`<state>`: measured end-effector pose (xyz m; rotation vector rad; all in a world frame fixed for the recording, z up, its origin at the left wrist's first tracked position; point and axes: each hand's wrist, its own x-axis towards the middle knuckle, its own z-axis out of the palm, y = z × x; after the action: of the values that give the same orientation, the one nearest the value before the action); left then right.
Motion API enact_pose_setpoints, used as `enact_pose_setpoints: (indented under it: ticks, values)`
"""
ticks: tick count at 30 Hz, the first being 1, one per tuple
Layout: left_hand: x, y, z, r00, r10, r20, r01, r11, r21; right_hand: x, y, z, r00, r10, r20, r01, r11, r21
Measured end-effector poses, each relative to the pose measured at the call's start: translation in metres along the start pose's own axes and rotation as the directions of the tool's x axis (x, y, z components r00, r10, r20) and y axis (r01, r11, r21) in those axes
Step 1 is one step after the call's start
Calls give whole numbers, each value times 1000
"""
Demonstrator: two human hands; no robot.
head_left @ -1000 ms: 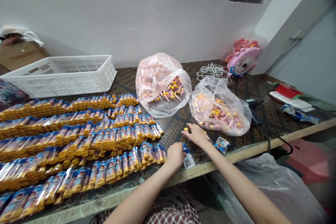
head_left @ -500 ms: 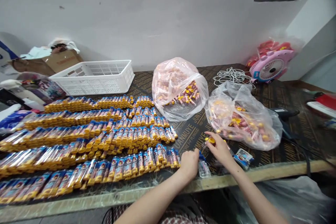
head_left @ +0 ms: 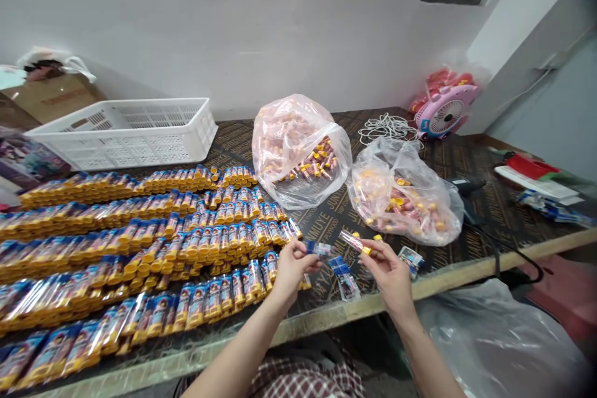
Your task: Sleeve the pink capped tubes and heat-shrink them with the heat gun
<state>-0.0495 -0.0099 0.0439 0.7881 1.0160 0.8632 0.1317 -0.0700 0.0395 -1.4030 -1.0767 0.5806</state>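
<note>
My left hand (head_left: 291,268) pinches a clear plastic sleeve with a blue end (head_left: 323,249) between thumb and fingertips. In my right hand (head_left: 390,272) is a small clear tube with a yellow cap (head_left: 353,241), tilted with its clear end toward the sleeve; the two are apart. A few flat printed sleeves (head_left: 345,280) lie on the dark table between my hands. Just beyond my right hand is another small pile of sleeves (head_left: 411,260). Left of my left hand, rows of blue-and-yellow wrapped tubes (head_left: 212,298) are stacked.
Two clear bags, a back bag (head_left: 298,155) and a right bag (head_left: 405,199), hold yellow-capped tubes. A white basket (head_left: 140,143) stands at the back left. Farther right are a white cable (head_left: 387,129), a pink fan (head_left: 446,115) and a black hair dryer (head_left: 466,186).
My right hand has picked up a yellow-capped tube. My left hand has moved left, lifting a sleeve off the table. The view has shifted right.
</note>
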Motion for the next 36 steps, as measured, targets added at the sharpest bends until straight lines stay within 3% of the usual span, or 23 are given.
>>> enact_pose_setpoints:
  ticks: [2, 6, 11, 16, 24, 32, 36]
  values:
    - [-6, 13, -16, 999, -2, -42, -2, 995, -95, -9, -9, 10, 999, 31, 31, -33, 997, 67]
    - [-15, 24, -39, 995, 6, -100, -18, 992, -121, -24, -24, 32, 996, 28, 83, -35, 997, 72]
    - [-20, 23, -55, 974, 7, -226, -55, 977, -204, -35, -33, 51, 990, -76, 120, 78, 997, -10]
    - [-24, 21, -68, 954, 55, -295, -113, 977, -182, -42, -38, 61, 974, -157, 163, 166, 985, -43]
    - [-24, 18, -74, 935, 53, -351, -139, 964, -226, -49, -42, 70, 936, -308, 172, 328, 940, -100]
    - [-26, 18, -73, 924, 40, -380, -150, 953, -264, -54, -45, 77, 804, -491, 334, 546, 833, -89]
    - [-31, 20, -69, 951, 51, -306, -139, 951, -276, -53, -44, 78, 841, -403, 361, 453, 889, -64]
